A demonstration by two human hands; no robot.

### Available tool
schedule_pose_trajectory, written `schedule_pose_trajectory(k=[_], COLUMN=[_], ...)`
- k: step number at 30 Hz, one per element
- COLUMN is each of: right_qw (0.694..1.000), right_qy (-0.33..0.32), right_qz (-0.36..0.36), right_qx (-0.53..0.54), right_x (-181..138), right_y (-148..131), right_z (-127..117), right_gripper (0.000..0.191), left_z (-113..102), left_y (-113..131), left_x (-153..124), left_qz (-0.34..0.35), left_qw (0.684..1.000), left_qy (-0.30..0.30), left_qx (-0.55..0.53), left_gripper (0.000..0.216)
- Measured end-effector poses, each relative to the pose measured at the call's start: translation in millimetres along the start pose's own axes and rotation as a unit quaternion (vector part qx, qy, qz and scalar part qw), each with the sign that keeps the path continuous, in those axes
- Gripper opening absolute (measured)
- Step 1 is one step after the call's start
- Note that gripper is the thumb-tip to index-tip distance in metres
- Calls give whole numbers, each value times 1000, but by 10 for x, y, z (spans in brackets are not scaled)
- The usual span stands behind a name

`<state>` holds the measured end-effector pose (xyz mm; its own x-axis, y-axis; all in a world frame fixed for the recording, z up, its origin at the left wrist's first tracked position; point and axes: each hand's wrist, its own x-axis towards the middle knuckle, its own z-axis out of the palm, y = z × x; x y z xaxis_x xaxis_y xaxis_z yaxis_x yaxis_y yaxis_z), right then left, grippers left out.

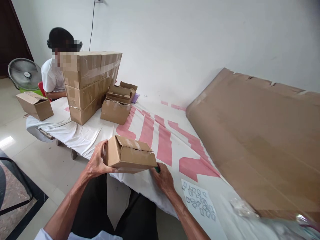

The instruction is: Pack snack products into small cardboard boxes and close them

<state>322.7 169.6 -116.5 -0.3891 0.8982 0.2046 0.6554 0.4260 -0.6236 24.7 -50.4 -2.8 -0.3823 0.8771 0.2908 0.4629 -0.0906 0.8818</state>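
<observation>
While gripped, box (130,158) between hands (96,163).

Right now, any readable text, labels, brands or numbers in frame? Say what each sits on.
No text here can be read.
Table cloth: large red strokes, maybe cut-off lettering, no word legible.
White sheet beside the right hand: rows of small grey marks, too small to read.
Small box held by the left hand: plain cardboard and tape, no print visible.
Stacked cartons: tape only, no label visible.
</observation>
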Motion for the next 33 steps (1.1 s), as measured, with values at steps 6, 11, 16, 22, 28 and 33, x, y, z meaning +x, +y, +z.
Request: schedule_pose_trajectory(k=[6,11,16,22,28,33], right_qw=[998,987,979,977,957,933], right_qy=[22,53,39,-73,-133,-188], right_qz=[7,50,34,-105,-218,-281], right_qx=[61,141,198,171,133,121], right_x=[142,224,273,279,354,460], right_y=[-61,-305,-836,-1478,-1853,-2106], right_z=[-170,-448,-818,-1040,-1006,-1031], right_gripper=[56,60,55,46,36,32], left_z=[74,71,-49,-194,-276,-286], left_y=[90,127,39,-146,-4,171], left_x=[-13,-48,-121,-206,-130,-26], left_qz=[24,34,4,-36,-51,-68], left_qw=[1000,999,1000,998,998,997], left_qy=[16,10,-7,5,-4,-32], left_qx=[12,14,-6,-54,-24,-7], left_gripper=[128,128,113,104,71,51])
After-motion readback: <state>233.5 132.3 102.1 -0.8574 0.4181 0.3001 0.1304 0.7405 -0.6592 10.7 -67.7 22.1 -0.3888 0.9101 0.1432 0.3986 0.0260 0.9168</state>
